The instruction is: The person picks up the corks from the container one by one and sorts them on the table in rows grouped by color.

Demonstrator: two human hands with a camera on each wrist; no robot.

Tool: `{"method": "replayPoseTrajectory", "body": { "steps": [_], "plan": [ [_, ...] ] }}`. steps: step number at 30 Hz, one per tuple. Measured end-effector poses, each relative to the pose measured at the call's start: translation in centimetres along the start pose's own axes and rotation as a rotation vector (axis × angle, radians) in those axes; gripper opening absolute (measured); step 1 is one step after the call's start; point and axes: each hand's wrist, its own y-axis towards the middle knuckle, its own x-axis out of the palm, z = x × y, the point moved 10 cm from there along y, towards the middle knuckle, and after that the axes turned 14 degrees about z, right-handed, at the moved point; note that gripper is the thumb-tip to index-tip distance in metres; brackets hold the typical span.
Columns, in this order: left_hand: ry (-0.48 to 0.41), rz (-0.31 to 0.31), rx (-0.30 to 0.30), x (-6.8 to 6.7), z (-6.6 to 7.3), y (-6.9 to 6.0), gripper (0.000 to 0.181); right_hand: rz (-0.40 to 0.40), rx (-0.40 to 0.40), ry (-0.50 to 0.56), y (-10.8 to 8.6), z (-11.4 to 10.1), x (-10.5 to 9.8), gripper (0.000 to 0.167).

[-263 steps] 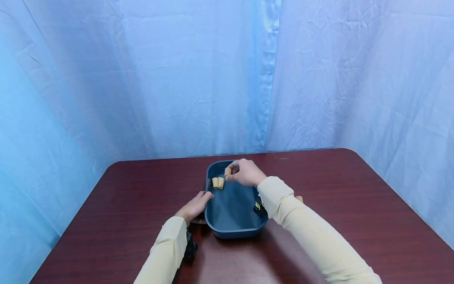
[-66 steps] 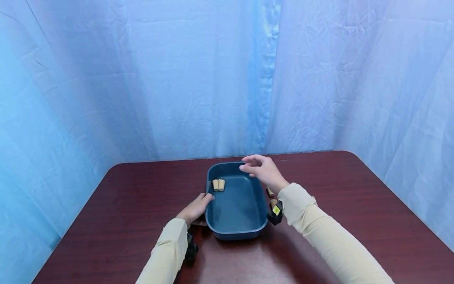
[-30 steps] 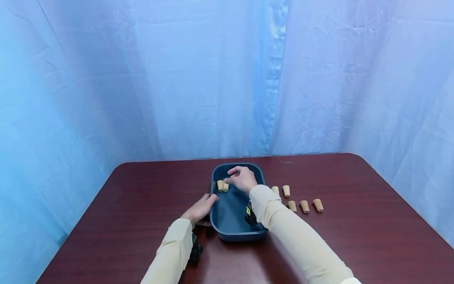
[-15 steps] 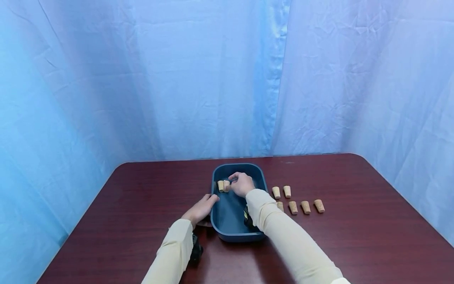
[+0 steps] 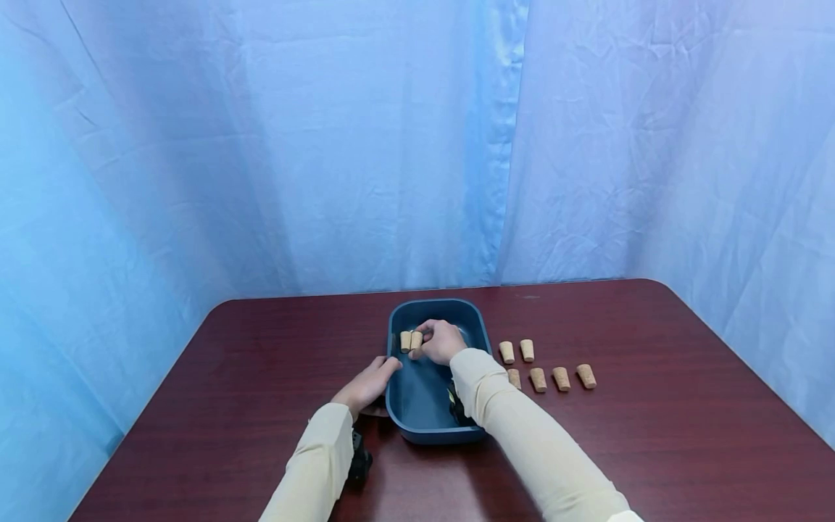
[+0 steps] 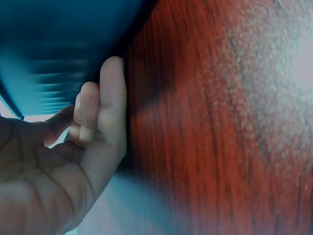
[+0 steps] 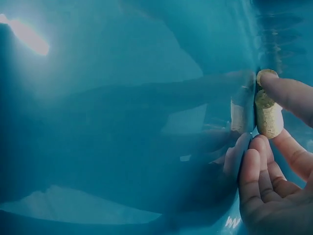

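A dark blue rectangular tub (image 5: 424, 406) stands on the table. Two tapered cork stoppers lie side by side near its left wall: a left cork (image 5: 405, 342) and a right cork (image 5: 416, 338). My right hand (image 5: 441, 342) reaches into the tub and pinches the right cork between thumb and index finger. In the right wrist view, that cork (image 7: 269, 117) sits between the two digits, and the other is mostly hidden behind the thumb. My left hand (image 5: 367, 384) holds the tub's left side, thumb over the rim. Its fingers (image 6: 111, 88) rest against the outside near the tabletop.
On the dark red wooden table (image 5: 293, 348), several corks (image 5: 561, 378) lie in two rows right of the tub. My right sleeve partly covers the nearest one. Light blue curtains (image 5: 365, 145) hang behind and beside the table.
At first my right hand held a third cork in the tub; later it was over the right rim without it. It has since returned and lowered onto the right cork. My left hand stays.
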Motion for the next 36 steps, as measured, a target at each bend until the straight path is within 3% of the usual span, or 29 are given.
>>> {"method": "replayPoseTrajectory", "body": {
  "steps": [13, 22, 36],
  "plan": [
    [0.009, -0.008, -0.01, -0.1, -0.1, -0.1, 0.067, -0.02, -0.023, -0.031, -0.2, -0.5, -0.2, 0.032],
    [0.014, -0.004, -0.023, -0.3, -0.4, 0.3, 0.067, -0.062, -0.033, -0.04, -0.8, -1.9, -1.5, 0.034],
    [0.032, 0.017, -0.025, -0.8, -0.6, 0.3, 0.065, -0.034, -0.094, 0.01, -1.2, -3.9, -4.4, 0.034]
  ]
}}
